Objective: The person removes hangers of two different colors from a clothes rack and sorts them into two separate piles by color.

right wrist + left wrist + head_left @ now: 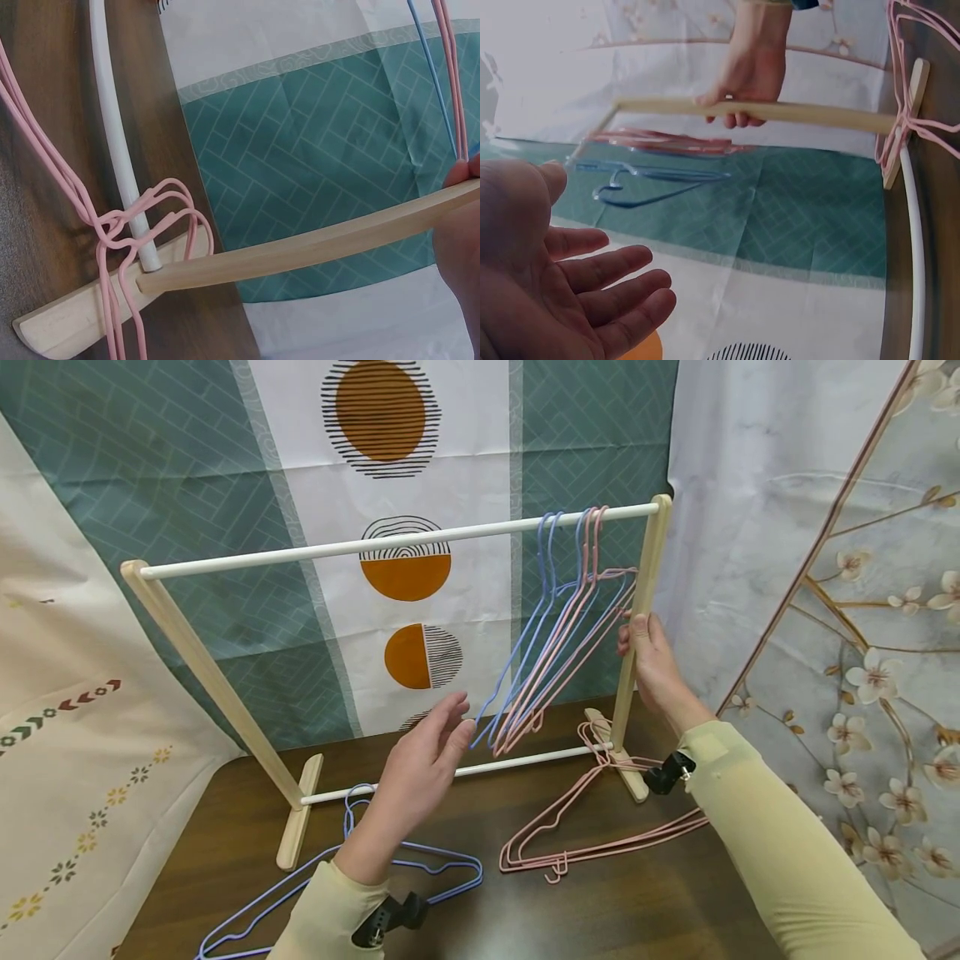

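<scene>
My right hand (655, 668) grips the right wooden post (649, 560) of a clothes rack, its fingers wrapped round it below the top. Blue hangers (542, 560) and pink hangers (587, 550) hang together by their hooks at the right end of the white top rail (337, 550). To the left of their lower ends is my left hand (420, 768), fingers relaxed and holding nothing. In the left wrist view, that palm (525, 300) shows with fingers spread. The right wrist view shows the edge of my right hand (457, 247) at the post.
Blue hangers (450, 887) lie on the brown table (600, 918) at the left front. Pink hangers (525, 852) lie at the right, their hooks by the rack's right foot (636, 783). A white lower rail (525, 762) joins the feet. Patterned cloth (600, 460) hangs behind.
</scene>
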Tool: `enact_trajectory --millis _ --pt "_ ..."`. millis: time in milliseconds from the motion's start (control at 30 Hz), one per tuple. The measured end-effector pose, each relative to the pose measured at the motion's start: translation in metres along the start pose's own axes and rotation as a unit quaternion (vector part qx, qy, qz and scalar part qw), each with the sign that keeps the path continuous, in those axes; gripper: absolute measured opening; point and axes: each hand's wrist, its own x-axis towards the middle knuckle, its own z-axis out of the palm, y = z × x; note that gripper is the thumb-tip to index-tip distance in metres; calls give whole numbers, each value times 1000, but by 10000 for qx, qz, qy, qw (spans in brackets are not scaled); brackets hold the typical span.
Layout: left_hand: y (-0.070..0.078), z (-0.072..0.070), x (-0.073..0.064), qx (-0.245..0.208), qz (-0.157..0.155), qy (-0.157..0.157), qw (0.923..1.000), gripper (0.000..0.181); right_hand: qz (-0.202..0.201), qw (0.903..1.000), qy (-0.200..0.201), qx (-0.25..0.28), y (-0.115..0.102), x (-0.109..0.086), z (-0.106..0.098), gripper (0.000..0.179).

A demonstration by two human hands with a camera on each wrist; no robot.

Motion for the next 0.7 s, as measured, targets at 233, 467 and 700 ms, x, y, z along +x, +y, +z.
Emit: enact_trajectory --millis 233,467,700 --pt "5 10 9 -274 165 -47 9995 58 -19 10000 20 -32 0 0 -1 42" --pt "5 18 13 -411 147 34 9990 55 -2 10000 3 -53 0 0 -1 29" --pt "7 22 16 -550 63 80 9984 51 -2 9999 40 -110 0 -1 0 44"
